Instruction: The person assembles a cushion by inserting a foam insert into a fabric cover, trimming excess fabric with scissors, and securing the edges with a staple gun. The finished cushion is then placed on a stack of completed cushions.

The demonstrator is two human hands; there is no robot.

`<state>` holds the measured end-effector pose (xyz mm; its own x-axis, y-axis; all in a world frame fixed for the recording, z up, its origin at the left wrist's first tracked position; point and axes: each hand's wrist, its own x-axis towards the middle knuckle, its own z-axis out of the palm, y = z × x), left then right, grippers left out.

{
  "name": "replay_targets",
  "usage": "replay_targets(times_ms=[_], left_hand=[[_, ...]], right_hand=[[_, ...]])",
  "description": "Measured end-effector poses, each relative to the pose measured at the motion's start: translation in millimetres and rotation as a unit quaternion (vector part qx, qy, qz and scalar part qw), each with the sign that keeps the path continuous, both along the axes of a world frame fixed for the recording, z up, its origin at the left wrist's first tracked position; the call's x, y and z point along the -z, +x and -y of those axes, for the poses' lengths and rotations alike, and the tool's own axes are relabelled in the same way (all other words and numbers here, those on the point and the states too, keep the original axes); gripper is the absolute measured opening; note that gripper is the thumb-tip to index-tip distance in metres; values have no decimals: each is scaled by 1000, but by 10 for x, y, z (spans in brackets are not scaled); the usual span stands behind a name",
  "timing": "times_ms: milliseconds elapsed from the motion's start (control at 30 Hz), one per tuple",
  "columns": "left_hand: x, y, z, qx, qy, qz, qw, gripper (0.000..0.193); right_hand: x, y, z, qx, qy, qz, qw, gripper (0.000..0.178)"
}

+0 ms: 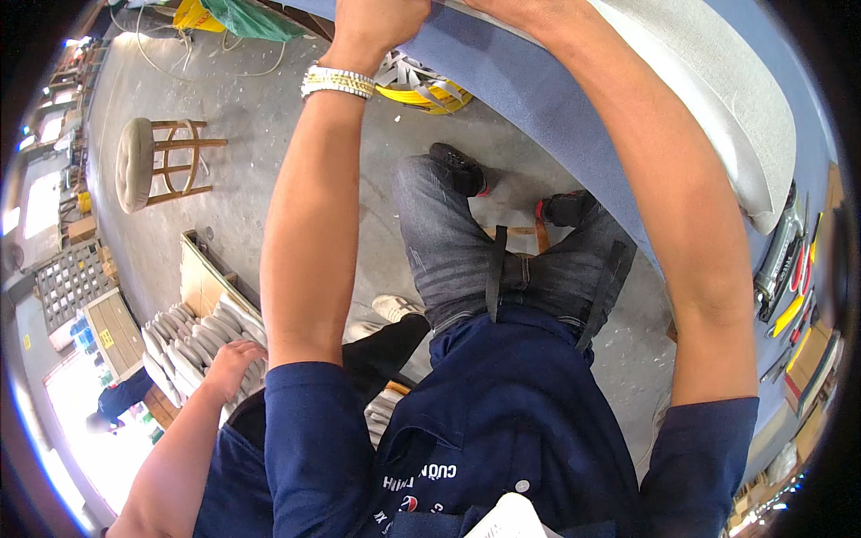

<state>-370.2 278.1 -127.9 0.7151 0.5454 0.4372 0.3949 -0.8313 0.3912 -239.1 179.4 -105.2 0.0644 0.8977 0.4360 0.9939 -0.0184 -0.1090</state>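
My left hand (381, 22), with a white and gold beaded bracelet on the wrist, is at the top edge of the view. Its fingers look curled, but the edge of the picture cuts them off, and what they hold cannot be made out. My right hand (513, 9) is beside it, at the edge of a blue-covered work table (520, 99); its fingers are out of the picture. A pale grey and white sheet-like piece (758, 85) with a curved edge lies on the table, running up past my right forearm towards both hands.
At the right of the table lie hand tools (789, 269), some yellow- and red-handled. A yellow basket (430, 94) of strips stands below. A padded stool (136, 166) lies on its side at left. A co-worker's hand (235, 366) touches stacked grey pads (184, 345).
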Motion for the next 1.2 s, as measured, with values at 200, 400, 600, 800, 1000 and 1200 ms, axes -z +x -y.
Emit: replay_targets(times_ms=[200, 400, 600, 800, 1000, 1200], left_hand=[[-206, 172, 28, 48, -77, -38, 995, 34], [-208, 31, -202, 98, -48, -59, 992, 32], [-279, 12, -193, 154, -58, -48, 985, 33], [-163, 1, -83, 83, -10, -29, 996, 28], [-95, 38, -94, 62, -13, -54, 997, 27], [-156, 6, -86, 90, -95, -21, 991, 33]], right_hand=[[-33, 147, 149, 42, -16, -7, 999, 24], [-36, 60, 82, 26, -25, -3, 999, 28], [-57, 90, 126, 27, -24, 23, 999, 29], [-86, 42, 80, 0, -4, 3, 1000, 24], [-135, 41, 45, -33, -26, 12, 999, 21], [-138, 73, -3, 11, -64, 17, 998, 21]])
